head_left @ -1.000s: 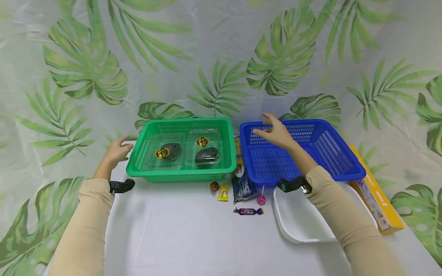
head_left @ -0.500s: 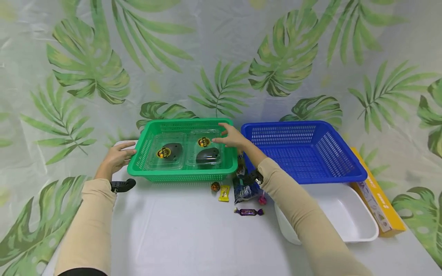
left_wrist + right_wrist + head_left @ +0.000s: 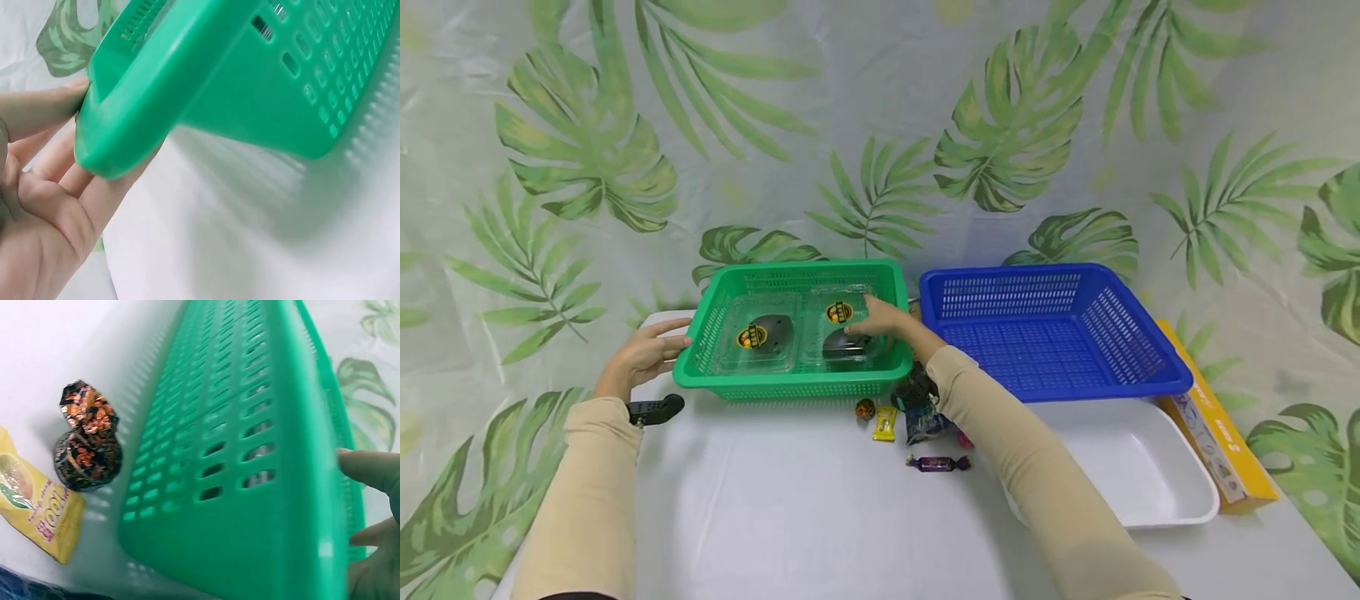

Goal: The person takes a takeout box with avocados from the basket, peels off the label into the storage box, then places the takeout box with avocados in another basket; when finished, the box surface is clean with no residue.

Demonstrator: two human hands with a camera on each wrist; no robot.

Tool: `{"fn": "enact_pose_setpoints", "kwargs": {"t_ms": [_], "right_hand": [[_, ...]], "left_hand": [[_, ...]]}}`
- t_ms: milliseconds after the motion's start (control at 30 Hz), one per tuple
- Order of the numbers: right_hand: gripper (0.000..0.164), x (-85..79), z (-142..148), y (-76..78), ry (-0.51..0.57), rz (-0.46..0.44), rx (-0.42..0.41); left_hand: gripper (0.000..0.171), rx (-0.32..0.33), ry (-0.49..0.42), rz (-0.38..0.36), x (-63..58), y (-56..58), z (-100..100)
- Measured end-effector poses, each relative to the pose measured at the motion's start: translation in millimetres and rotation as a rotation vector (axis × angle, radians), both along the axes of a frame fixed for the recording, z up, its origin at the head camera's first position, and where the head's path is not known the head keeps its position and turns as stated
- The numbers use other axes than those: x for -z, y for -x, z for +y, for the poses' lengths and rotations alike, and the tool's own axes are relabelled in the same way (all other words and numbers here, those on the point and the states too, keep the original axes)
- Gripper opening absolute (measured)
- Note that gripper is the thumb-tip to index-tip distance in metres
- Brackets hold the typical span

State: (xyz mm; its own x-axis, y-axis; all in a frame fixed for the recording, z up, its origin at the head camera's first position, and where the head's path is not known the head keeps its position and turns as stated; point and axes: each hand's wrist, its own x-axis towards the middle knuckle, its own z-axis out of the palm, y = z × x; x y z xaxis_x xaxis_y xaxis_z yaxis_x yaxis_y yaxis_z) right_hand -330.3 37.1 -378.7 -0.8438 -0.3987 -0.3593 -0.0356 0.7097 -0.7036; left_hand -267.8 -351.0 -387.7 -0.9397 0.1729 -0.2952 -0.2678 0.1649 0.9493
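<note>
On the table stands a green perforated basket (image 3: 891, 379). Inside lie two clear plastic boxes, the left box (image 3: 737, 354) and the right box (image 3: 820, 308), each with a round yellow-and-black sticker and a dark rounded item. At the basket's left rim my left hand (image 3: 643, 354) pinches the edge; the left wrist view shows the thumb (image 3: 72, 94) at the rim and fingers under it. My right hand (image 3: 883, 318) reaches over the basket's right rim above the right box, thumb and fingers spread apart. In the right wrist view the basket wall hides what its lower fingers meet.
Before the basket lie a foil-wrapped candy (image 3: 865, 409), a yellow candy (image 3: 885, 423), a purple candy (image 3: 937, 463) and a dark packet (image 3: 925, 425). A blue basket (image 3: 1060, 392), a white tray (image 3: 1150, 467) and a yellow box (image 3: 1225, 442) stand to the right.
My right hand has moved left from over the blue basket and down into the green basket by the right box. My left hand has come onto the green basket's left rim.
</note>
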Motion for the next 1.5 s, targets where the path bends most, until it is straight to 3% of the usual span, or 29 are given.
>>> {"fn": "enact_pose_setpoints", "kwargs": {"t_ms": [133,367,600,667,933,1233,1300,1367,1400,1467,1500], "right_hand": [[0.081,8.2,-3.3,-1.3,0.045,-0.048,0.038],[0.079,14.9,-10.7,-2.5,0.091,-0.054,0.174],[0.094,10.3,-18.3,1.0,0.355,-0.258,0.515],[0.095,7.6,-20.3,1.5,0.384,-0.271,0.562],[0.087,-4.0,-14.7,-2.8,0.439,-0.216,0.542],[0.086,-44.3,0.8,-15.3,0.591,-0.218,0.488],[0.064,-50.5,4.1,-18.9,0.622,-0.220,0.478],[0.029,-54.7,7.5,-23.3,0.652,-0.220,0.471],[0.027,-56.0,9.1,-25.7,0.662,-0.220,0.466],[0.039,-57.5,12.3,-30.8,0.677,-0.223,0.455],[0.029,-57.8,13.9,-33.7,0.684,-0.227,0.451]], "left_hand": [[0.071,0.018,-0.012,0.004,2.0,-1.6,-2.5],[0.072,-0.020,-0.041,-0.011,4.2,-6.1,-1.3],[0.072,-0.025,-0.084,0.000,5.7,-8.4,0.2],[0.071,-0.029,-0.082,0.008,5.8,-8.0,0.9],[0.070,-0.034,-0.084,0.012,6.3,-6.6,4.8],[0.070,-0.043,-0.098,0.012,4.5,-6.9,3.9],[0.070,-0.043,-0.099,0.011,3.6,-7.5,4.4],[0.070,-0.046,-0.102,0.010,3.2,-7.8,4.3],[0.070,-0.046,-0.105,0.010,3.1,-7.9,4.4],[0.070,-0.044,-0.110,0.010,2.4,-8.5,5.1],[0.070,-0.043,-0.109,0.008,2.4,-8.4,5.1]]}}
